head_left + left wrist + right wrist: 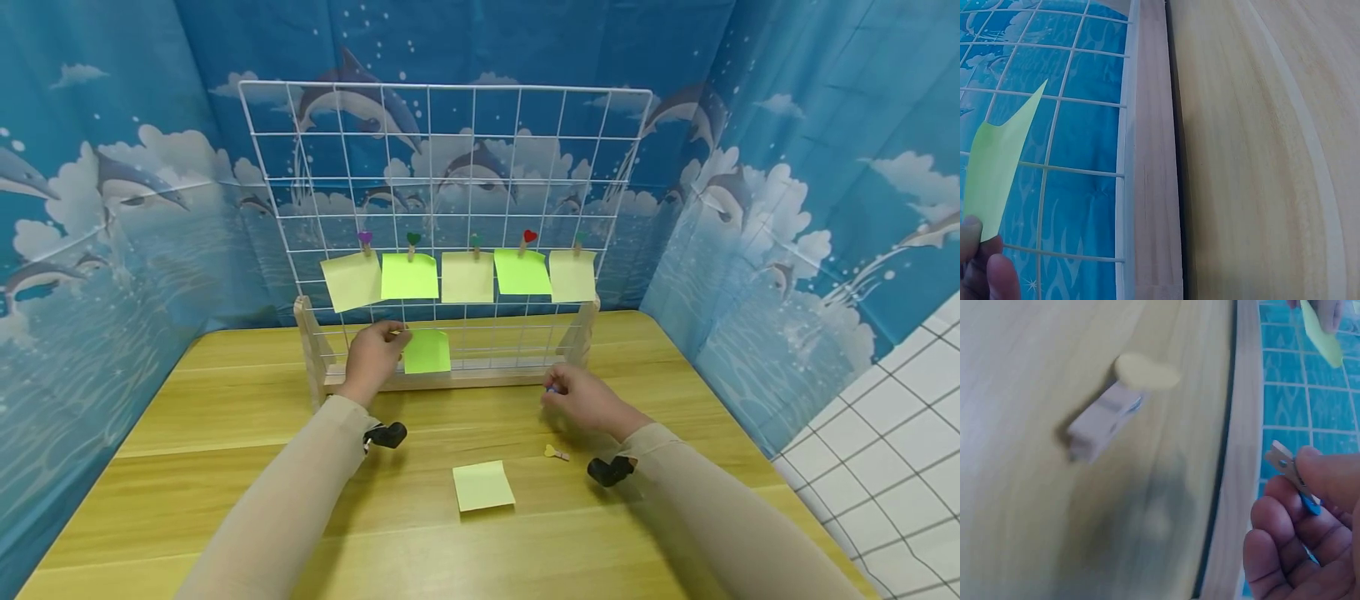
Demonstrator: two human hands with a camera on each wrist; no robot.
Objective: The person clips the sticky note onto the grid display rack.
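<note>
My left hand [372, 358] pinches a bright green sticky note [427, 352] by its left edge, in front of the lower part of a white wire grid [517, 330]. In the left wrist view the note [1002, 159] bends slightly between thumb and fingers. To the right, my right hand [588, 400] pinches a small wooden clothespin [1294, 472] with a blue piece on its end, low before the grid's wooden base. On the table below that hand lies another clothespin [556, 452] with a yellow heart. A pale yellow sticky note [483, 486] lies nearer me.
Several notes hang in a row across the grid, among them a green one [408, 277], held by clothespins such as one with a red heart [529, 237]. The grid stands in a wooden base [465, 380] on the wooden table [247, 400]. A dolphin-print curtain [480, 50] hangs behind.
</note>
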